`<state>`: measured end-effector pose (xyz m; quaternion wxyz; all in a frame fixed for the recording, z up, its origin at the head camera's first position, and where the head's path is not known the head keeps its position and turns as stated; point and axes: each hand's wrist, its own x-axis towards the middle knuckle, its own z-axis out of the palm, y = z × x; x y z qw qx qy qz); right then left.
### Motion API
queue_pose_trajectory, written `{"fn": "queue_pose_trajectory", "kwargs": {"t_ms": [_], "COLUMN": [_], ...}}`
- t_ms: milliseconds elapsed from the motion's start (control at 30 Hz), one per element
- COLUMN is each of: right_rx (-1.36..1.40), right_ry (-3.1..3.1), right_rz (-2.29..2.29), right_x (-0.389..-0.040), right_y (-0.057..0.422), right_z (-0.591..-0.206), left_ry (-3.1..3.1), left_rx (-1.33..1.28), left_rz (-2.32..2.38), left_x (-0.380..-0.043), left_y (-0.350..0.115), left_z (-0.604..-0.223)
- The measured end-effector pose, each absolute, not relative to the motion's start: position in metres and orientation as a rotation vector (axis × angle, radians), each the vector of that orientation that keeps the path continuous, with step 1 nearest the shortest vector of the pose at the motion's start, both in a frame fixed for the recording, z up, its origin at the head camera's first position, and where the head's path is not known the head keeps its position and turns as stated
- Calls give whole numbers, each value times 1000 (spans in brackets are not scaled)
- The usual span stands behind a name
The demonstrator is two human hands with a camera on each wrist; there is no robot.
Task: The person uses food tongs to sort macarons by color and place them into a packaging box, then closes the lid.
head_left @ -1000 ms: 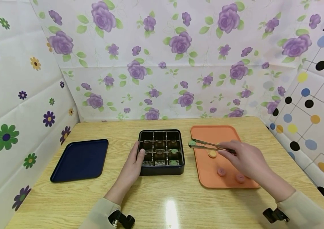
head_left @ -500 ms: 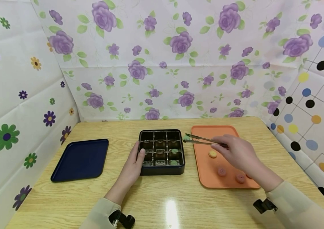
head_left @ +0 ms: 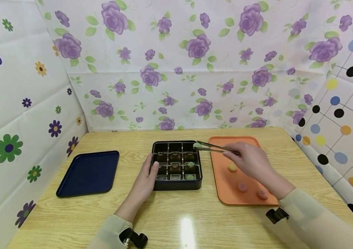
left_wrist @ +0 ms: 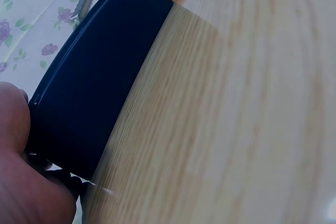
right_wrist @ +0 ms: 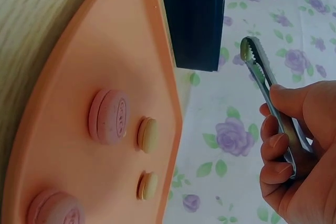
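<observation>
My left hand (head_left: 145, 178) holds the left side of a black compartment box (head_left: 176, 185), thumb over the rim and fingers along the outer wall. In the left wrist view the box wall (left_wrist: 100, 77) shows beside part of that hand. My right hand (head_left: 248, 157) grips metal tongs (head_left: 217, 148), whose tips pinch a green macaron (head_left: 197, 145) above the box's back right corner. The right wrist view shows the tongs (right_wrist: 270, 90) tilted up in the curled fingers. Two other green macarons lie in right-column compartments, the nearer one (head_left: 190, 177) at the front.
An orange tray (head_left: 226, 193) on the right carries pink macarons (head_left: 242, 187) and yellow macarons (right_wrist: 148, 135), partly under my right arm. A dark blue tray (head_left: 87, 174) lies at the left of the wooden table (head_left: 161, 221). Patterned cloth walls stand behind and at both sides.
My right hand has moved left with the tongs and the green macaron, from over the orange tray's edge to the box's back right corner. The left hand and the box have stayed put.
</observation>
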<state>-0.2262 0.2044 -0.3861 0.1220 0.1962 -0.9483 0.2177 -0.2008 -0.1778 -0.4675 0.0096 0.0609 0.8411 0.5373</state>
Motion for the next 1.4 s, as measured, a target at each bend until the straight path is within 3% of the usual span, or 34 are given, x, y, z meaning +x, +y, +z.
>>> {"fn": "queue_pose_trajectory", "kwargs": {"t_ms": [1400], "right_rx": [504], "right_ry": [-2892], "right_rz": [586], "right_x": [-259], "right_y": [171], "right_z": [-401], "left_ry": [2639], "left_rx": [166], "left_rz": [1672], "left_x": [-203], "left_y": [-178], "left_z": [-470]}}
